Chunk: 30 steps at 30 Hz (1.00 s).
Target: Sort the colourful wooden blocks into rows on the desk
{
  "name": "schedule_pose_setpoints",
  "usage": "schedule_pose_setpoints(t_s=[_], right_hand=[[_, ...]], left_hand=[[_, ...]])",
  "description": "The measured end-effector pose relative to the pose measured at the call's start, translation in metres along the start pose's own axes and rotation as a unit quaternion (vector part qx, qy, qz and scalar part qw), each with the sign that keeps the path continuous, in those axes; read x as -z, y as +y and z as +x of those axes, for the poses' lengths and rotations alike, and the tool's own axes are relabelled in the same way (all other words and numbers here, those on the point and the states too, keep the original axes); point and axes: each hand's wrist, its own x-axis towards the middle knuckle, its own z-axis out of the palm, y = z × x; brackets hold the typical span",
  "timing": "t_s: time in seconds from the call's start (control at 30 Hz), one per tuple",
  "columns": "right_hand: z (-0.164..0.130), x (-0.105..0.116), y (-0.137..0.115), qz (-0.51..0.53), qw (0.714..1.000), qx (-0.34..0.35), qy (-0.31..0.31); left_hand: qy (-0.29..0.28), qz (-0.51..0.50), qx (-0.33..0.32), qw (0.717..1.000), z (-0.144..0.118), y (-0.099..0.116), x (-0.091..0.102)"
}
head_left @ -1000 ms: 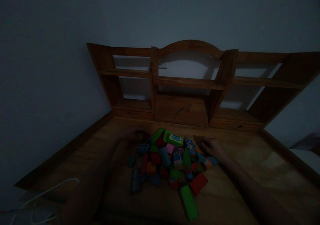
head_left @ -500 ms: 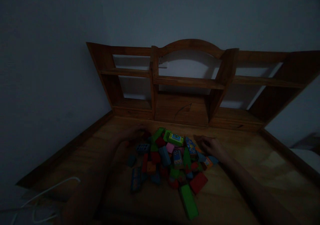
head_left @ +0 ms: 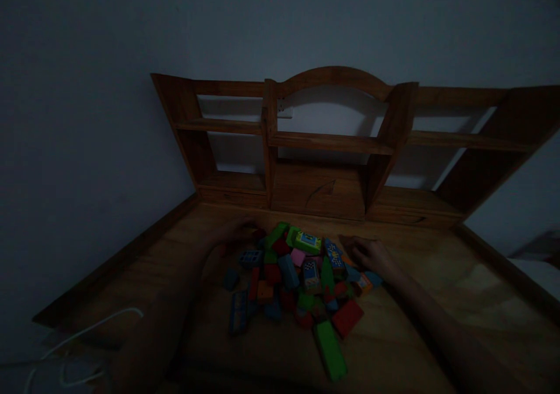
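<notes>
left hand (head_left: 234, 234) lost in shadow

No legible text on the printed toy blocks (head_left: 297, 271), too dim and small.

Head-worn view, facing forward and down, near the desk (head_left: 415, 324), toward shelf (head_left: 328, 143) and wall (head_left: 87, 120)

Block pile (head_left: 297, 280) on desk (head_left: 415, 324), before shelf unit (head_left: 332, 149); cable (head_left: 83, 330) left.
</notes>
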Motion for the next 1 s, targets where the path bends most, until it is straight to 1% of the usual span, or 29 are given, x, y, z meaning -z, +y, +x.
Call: schedule_pose_setpoints(t_s=[0.13, 0.27, 0.43, 0.57, 0.7, 0.83, 0.9, 1.0], right_hand=[[0.000, 0.000, 0.001, 0.002, 1.000, -0.001, -0.002], [0.000, -0.002, 0.002, 0.005, 1.000, -0.004, -0.001], [0.000, -0.001, 0.002, 0.010, 1.000, 0.002, -0.001], [0.000, 0.000, 0.001, 0.016, 1.000, 0.009, -0.003], [-0.001, 0.000, 0.001, 0.019, 1.000, 0.009, 0.000], [0.000, 0.001, -0.002, 0.024, 1.000, 0.014, 0.000], [-0.001, 0.002, -0.003, 0.023, 1.000, 0.012, -0.001], [-0.001, 0.002, -0.002, 0.019, 1.000, 0.008, -0.001]], left_hand=[[0.023, 0.006, 0.013, 1.000, 0.003, 0.000, -0.005], [0.037, 0.021, 0.020, 0.999, 0.004, 0.004, -0.006], [0.059, 0.037, 0.026, 0.997, 0.003, 0.009, 0.000], [0.094, 0.040, 0.021, 0.995, 0.002, 0.018, 0.007], [0.116, 0.034, 0.011, 0.993, 0.000, 0.034, 0.018], [0.127, 0.009, -0.019, 0.992, -0.002, 0.059, 0.024], [0.122, -0.010, -0.043, 0.992, 0.000, 0.075, 0.021], [0.101, -0.038, -0.079, 0.991, 0.004, 0.100, 0.008]])
